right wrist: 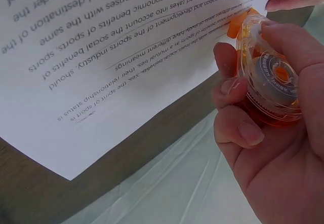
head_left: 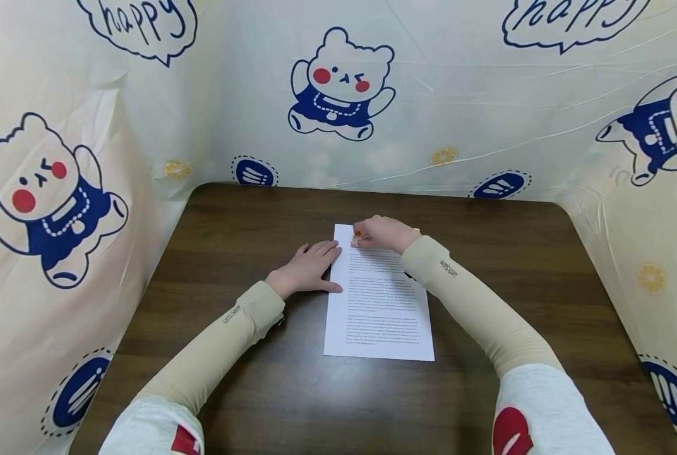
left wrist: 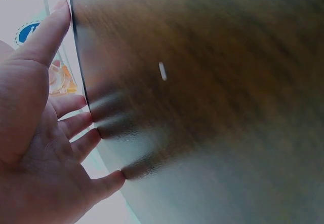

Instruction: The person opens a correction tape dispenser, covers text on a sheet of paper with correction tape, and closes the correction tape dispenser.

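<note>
A white sheet of printed paper (head_left: 335, 332) lies on the brown table (head_left: 293, 398). My right hand (head_left: 385, 232) grips a clear and orange correction tape (right wrist: 273, 82) near the top of the sheet. Its orange tip touches, or nearly touches, the printed lines; the exact contact cannot be made out. Thumb and curled fingers wrap its round case. My left hand (head_left: 307, 268) rests along the sheet's left edge, fingers extended and thumb spread apart. In the left wrist view the same hand (left wrist: 45, 138) has its fingertips at the paper's edge. Thin lines underscore some of the text.
A patterned curtain (head_left: 463, 95) with bears surrounds the table's back and sides. A small white streak (left wrist: 162, 71) shows on the dark tabletop in the left wrist view, perhaps a reflection.
</note>
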Demonstrator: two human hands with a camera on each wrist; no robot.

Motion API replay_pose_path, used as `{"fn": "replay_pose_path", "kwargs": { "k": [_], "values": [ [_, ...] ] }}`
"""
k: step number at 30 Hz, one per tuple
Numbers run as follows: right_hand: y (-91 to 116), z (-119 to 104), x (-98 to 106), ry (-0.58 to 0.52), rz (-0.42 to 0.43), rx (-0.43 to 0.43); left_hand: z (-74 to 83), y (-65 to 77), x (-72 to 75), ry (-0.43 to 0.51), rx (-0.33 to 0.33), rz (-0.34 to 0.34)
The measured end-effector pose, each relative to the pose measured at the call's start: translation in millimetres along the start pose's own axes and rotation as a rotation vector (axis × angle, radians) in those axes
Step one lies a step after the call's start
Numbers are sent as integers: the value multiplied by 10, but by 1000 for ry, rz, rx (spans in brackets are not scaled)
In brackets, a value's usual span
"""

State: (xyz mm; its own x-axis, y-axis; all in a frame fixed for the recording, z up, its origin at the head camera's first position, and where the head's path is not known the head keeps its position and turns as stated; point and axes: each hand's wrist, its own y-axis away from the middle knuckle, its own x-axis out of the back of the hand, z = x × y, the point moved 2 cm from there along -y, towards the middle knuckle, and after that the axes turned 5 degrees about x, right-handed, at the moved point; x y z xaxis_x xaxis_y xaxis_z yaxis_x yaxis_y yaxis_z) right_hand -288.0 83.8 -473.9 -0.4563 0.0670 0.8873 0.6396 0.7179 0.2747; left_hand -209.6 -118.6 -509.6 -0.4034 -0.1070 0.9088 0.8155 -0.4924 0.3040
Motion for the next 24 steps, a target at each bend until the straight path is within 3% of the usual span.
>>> {"fn": "replay_pose_path", "kwargs": {
  "k": [24],
  "values": [
    [121, 126, -11, 7, 6, -45, 26, 8, 15, -3, 9, -2]
  ]
}}
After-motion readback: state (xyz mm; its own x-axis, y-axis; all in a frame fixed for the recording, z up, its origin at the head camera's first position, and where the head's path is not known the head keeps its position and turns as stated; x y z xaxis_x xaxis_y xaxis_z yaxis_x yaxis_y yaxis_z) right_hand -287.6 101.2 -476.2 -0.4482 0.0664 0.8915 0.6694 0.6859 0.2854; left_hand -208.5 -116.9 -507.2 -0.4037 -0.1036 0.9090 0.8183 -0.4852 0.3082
